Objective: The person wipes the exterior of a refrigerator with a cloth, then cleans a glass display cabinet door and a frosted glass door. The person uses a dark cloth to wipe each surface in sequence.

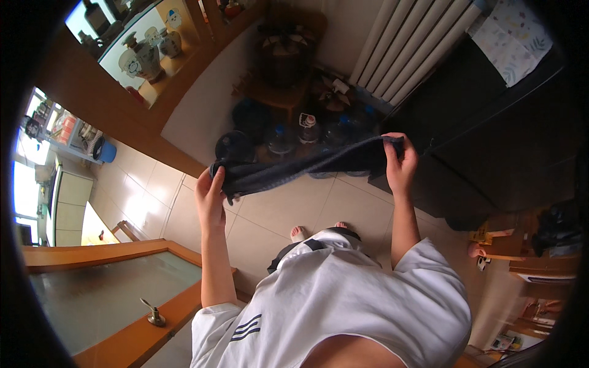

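A dark blue-grey cloth (294,171), perhaps a towel or a garment, is stretched between my two hands in front of me. My left hand (210,198) pinches its left end, thumb on top, and a bit of the cloth hangs below the fingers. At the other end, slightly higher in the picture, my right hand (401,163) grips the cloth's corner between thumb and fingers. The middle sags and twists a little. Behind the cloth stand several clear plastic bottles (280,141), partly hidden by it.
A wooden chair (280,94) bearing a dark object stands against the wall by a white radiator (405,46). To the right is a large black cabinet-like appliance (478,152). A wood-framed glass door (115,290) with a metal handle (156,317) stands at the lower left, over tiled floor (294,207).
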A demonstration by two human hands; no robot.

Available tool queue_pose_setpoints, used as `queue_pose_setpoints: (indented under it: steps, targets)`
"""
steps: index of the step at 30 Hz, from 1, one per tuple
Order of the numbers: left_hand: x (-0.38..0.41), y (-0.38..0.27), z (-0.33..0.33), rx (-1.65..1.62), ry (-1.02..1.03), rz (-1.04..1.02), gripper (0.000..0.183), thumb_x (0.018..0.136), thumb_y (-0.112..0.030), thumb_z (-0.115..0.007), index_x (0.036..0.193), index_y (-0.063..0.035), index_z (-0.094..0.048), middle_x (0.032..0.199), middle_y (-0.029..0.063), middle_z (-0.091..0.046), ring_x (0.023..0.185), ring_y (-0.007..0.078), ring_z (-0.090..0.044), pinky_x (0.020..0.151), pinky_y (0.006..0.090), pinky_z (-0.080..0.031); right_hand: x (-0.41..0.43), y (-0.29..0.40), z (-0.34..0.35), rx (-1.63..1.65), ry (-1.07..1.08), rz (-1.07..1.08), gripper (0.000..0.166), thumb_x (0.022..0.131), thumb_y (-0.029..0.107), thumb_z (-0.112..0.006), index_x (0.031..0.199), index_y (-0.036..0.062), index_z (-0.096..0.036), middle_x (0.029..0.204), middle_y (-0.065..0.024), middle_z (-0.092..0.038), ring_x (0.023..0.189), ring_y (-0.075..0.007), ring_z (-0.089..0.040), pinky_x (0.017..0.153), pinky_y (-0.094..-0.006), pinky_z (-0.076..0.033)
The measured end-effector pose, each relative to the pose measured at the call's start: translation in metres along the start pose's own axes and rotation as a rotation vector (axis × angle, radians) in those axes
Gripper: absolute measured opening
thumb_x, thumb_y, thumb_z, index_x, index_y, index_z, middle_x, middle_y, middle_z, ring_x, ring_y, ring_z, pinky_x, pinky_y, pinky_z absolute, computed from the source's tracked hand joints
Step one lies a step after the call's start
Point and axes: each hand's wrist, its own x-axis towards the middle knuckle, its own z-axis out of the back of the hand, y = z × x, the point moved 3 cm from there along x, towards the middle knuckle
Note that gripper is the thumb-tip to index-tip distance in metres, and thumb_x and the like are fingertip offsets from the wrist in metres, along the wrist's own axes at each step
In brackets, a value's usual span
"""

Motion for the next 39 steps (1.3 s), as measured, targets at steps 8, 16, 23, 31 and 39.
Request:
queue_pose_setpoints:
  steps: [8,16,23,31,39]
  targets:
    - [0.015,0.006,-0.036,-0.480,0.362,0.145,0.027,0.091,-0.034,-0.055,0.092,-0.0091,-0.065,0.098,0.0040,-0.066,0.091,0.0160,-0.059,0.086,0.0336,-0.046,0.009,-0.027,0.021,0.500,0.022,-0.783,0.054,0.086,0.046,-0.052,0.125,0.0101,-0.049,0.125,-0.0130,-0.048,0.116,-0.0246,-0.044,0.097,-0.0375,-0.035]
    - [-0.002,0.139,-0.047,-0.282,0.381,0.655,0.034,0.092,-0.030,-0.055,0.113,-0.0026,-0.055,0.105,0.0089,-0.062,0.094,0.0182,-0.061,0.080,0.0321,-0.052,-0.103,-0.163,0.003,0.800,0.417,-1.418,0.066,0.080,0.046,-0.062,0.126,0.0015,-0.047,0.126,-0.0134,-0.050,0.116,-0.0242,-0.049,0.096,-0.0373,-0.041]
    - [-0.014,0.102,-0.061,-0.083,0.284,0.309,0.025,0.088,-0.007,-0.059,0.112,-0.0029,-0.054,0.091,0.0037,-0.062,0.078,0.0091,-0.061,0.066,0.0211,-0.052,-0.066,-0.168,0.038,-0.051,0.529,-0.754,0.043,0.078,0.020,-0.069,0.110,-0.0031,-0.053,0.106,-0.0145,-0.060,0.096,-0.0245,-0.059,0.085,-0.0353,-0.048]
    - [-0.034,0.101,-0.043,0.125,0.083,0.023,0.028,0.084,0.001,-0.060,0.111,0.0026,-0.061,0.103,0.0074,-0.064,0.094,0.0119,-0.058,0.083,0.0216,-0.043,-0.056,-0.141,0.029,0.346,0.323,-0.582,0.064,0.076,0.016,-0.074,0.130,0.0075,-0.041,0.121,-0.0136,-0.051,0.110,-0.0223,-0.052,0.091,-0.0317,-0.044]
    - [-0.047,0.072,0.007,0.480,0.068,-0.143,0.030,0.072,0.004,-0.070,0.102,0.0027,-0.066,0.089,0.0084,-0.068,0.075,0.0148,-0.063,0.070,0.0241,-0.050,-0.032,-0.081,0.017,-0.151,0.724,-0.370,0.046,0.072,-0.002,-0.069,0.115,0.0076,-0.060,0.121,-0.0121,-0.054,0.108,-0.0278,-0.054,0.094,-0.0345,-0.042]
